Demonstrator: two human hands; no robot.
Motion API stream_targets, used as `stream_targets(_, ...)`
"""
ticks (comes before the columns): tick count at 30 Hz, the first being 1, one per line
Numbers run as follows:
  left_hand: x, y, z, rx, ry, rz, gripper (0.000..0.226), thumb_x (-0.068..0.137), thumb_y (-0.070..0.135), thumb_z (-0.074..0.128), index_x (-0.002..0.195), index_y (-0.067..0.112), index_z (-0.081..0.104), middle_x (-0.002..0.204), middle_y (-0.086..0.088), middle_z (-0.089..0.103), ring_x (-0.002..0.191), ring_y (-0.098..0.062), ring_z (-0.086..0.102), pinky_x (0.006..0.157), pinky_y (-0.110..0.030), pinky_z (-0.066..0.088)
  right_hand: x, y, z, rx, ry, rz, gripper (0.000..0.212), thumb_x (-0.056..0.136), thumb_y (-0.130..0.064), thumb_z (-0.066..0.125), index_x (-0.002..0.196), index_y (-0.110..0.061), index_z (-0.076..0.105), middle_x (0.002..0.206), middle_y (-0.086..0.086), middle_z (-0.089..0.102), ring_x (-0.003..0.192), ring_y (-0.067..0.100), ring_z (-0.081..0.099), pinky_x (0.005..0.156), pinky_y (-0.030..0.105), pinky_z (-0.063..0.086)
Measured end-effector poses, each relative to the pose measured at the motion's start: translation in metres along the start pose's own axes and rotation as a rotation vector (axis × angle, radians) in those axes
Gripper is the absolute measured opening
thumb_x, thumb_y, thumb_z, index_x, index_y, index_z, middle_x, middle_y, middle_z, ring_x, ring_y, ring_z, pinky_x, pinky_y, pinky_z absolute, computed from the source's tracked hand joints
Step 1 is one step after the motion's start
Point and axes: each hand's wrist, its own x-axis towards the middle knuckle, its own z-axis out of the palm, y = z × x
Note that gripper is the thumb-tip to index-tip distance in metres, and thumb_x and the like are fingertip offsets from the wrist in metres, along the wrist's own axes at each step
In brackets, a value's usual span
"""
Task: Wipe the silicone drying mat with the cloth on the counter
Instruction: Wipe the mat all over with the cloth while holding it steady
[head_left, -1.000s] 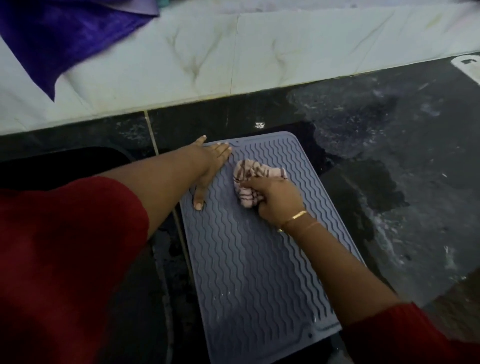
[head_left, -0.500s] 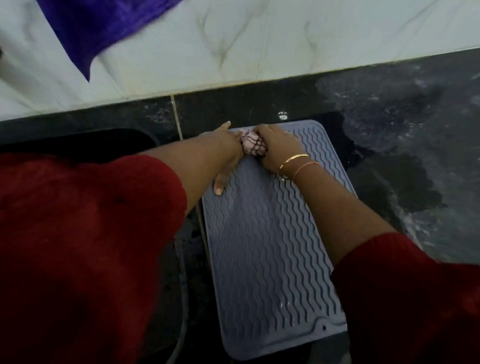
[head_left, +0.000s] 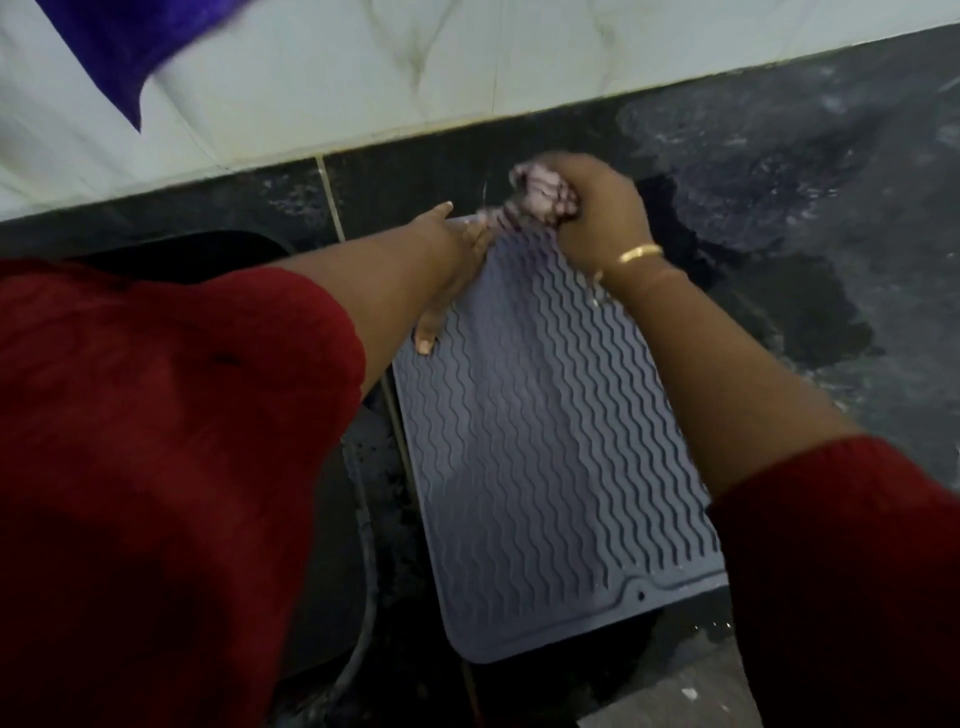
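Note:
A grey silicone drying mat (head_left: 540, 447) with wavy ridges lies lengthwise on the dark counter (head_left: 810, 171). My left hand (head_left: 452, 260) rests flat on the mat's far left corner, fingers spread, thumb pointing back along the left edge. My right hand (head_left: 592, 218) is closed around a bunched pink cloth with dark stripes (head_left: 540, 197), held at the mat's far edge, partly over the counter. The cloth is blurred. A loose end hangs down toward my left hand's fingertips.
A dark sink basin (head_left: 171, 249) lies to the left of the mat, mostly hidden by my red sleeve. White marble wall tiles (head_left: 415, 67) rise behind the counter. A purple cloth (head_left: 124, 47) hangs at the top left. The counter right of the mat looks wet.
My right hand has carried the cloth from the mat's upper middle to its far edge and a little beyond. My left hand has stayed on the far left corner.

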Motion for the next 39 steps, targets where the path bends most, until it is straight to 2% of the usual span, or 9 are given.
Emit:
stream_targets(5, 0.001, 0.001, -0.001, -0.027, -0.001, 0.003, 0.143, 0.047, 0.054, 0.086, 0.153, 0.017, -0.003, 0.159, -0.004, -0.012, 0.146, -0.019, -0.009, 0.119, -0.043, -0.004, 0.03, 0.003, 0.038, -0.43, -0.402, 0.011, 0.038, 0.085, -0.023, 0.059, 0.122, -0.015, 0.056, 0.122, 0.017, 0.059, 0.112, 0.035, 0.055, 0.099, 0.042, 0.043)
stream_targets(13, 0.0, 0.001, 0.012, -0.101, 0.148, 0.018, 0.143, 0.053, 0.039, 0.09, 0.148, -0.002, -0.009, 0.158, -0.018, -0.005, 0.147, -0.026, 0.003, 0.119, -0.035, 0.001, -0.096, 0.011, 0.017, -0.342, -0.405, -0.031, 0.033, 0.084, -0.022, 0.06, 0.116, -0.017, 0.063, 0.111, 0.016, 0.061, 0.104, 0.033, 0.055, 0.091, 0.036, 0.043)
stream_targets(17, 0.004, 0.009, 0.009, -0.188, 0.203, 0.029, 0.1, 0.083, 0.021, 0.069, 0.149, -0.002, -0.002, 0.158, -0.018, 0.001, 0.146, -0.029, 0.008, 0.118, -0.036, 0.007, -0.094, 0.003, -0.003, -0.206, -0.49, 0.044, 0.022, 0.085, -0.019, 0.059, 0.104, -0.013, 0.067, 0.105, 0.011, 0.066, 0.1, 0.028, 0.059, 0.092, 0.036, 0.046)
stream_targets(21, -0.001, 0.006, 0.0, -0.1, 0.199, 0.173, 0.046, 0.102, 0.027, 0.034, 0.146, 0.013, 0.032, 0.151, -0.008, 0.034, 0.137, -0.028, 0.033, 0.111, -0.035, 0.025, -0.022, -0.006, -0.002, -0.134, -0.139, 0.045, 0.028, 0.084, -0.012, 0.057, 0.111, -0.013, 0.063, 0.109, 0.01, 0.063, 0.103, 0.026, 0.058, 0.091, 0.033, 0.044)
stream_targets(23, -0.001, 0.003, 0.004, 0.032, 0.134, 0.273, 0.054, 0.1, 0.026, 0.04, 0.15, 0.013, 0.022, 0.156, -0.007, 0.022, 0.142, -0.026, 0.024, 0.114, -0.036, 0.021, 0.006, -0.007, 0.013, -0.273, -0.191, 0.035, 0.031, 0.086, -0.013, 0.051, 0.116, -0.014, 0.061, 0.118, 0.015, 0.061, 0.109, 0.031, 0.057, 0.094, 0.036, 0.044)
stream_targets(26, -0.002, 0.004, -0.002, -0.159, 0.1, 0.022, 0.083, 0.092, 0.022, 0.056, 0.15, 0.001, 0.0, 0.158, -0.017, 0.001, 0.146, -0.029, 0.012, 0.119, -0.035, 0.011, 0.002, -0.002, 0.033, -0.471, -0.367, 0.045, 0.034, 0.086, -0.021, 0.055, 0.119, -0.013, 0.057, 0.126, 0.017, 0.054, 0.115, 0.034, 0.052, 0.099, 0.041, 0.04)
stream_targets(30, -0.007, -0.001, 0.009, -0.129, 0.099, -0.012, 0.141, 0.056, 0.039, 0.088, 0.149, 0.0, -0.011, 0.158, -0.016, -0.006, 0.145, -0.033, 0.011, 0.117, -0.035, 0.012, -0.065, 0.004, 0.022, -0.444, -0.393, 0.034, 0.033, 0.088, -0.035, 0.054, 0.113, -0.015, 0.061, 0.114, 0.017, 0.055, 0.105, 0.035, 0.055, 0.091, 0.038, 0.045)
stream_targets(36, -0.013, 0.007, 0.0, -0.058, 0.096, 0.008, 0.119, 0.073, 0.026, 0.079, 0.149, -0.002, -0.008, 0.158, -0.019, -0.005, 0.146, -0.029, 0.005, 0.118, -0.038, 0.008, -0.139, 0.0, -0.009, -0.29, -0.614, 0.17, 0.022, 0.086, -0.027, 0.057, 0.1, -0.012, 0.066, 0.105, 0.012, 0.062, 0.096, 0.029, 0.059, 0.084, 0.033, 0.045)
stream_targets(39, -0.012, 0.009, -0.003, -0.061, 0.088, -0.005, 0.104, 0.081, 0.019, 0.072, 0.149, -0.003, -0.004, 0.158, -0.019, -0.001, 0.146, -0.03, 0.007, 0.118, -0.038, 0.01, -0.112, -0.002, -0.016, -0.105, -0.313, 0.168, 0.02, 0.085, -0.021, 0.06, 0.099, -0.009, 0.067, 0.098, 0.01, 0.061, 0.095, 0.025, 0.057, 0.083, 0.027, 0.041)
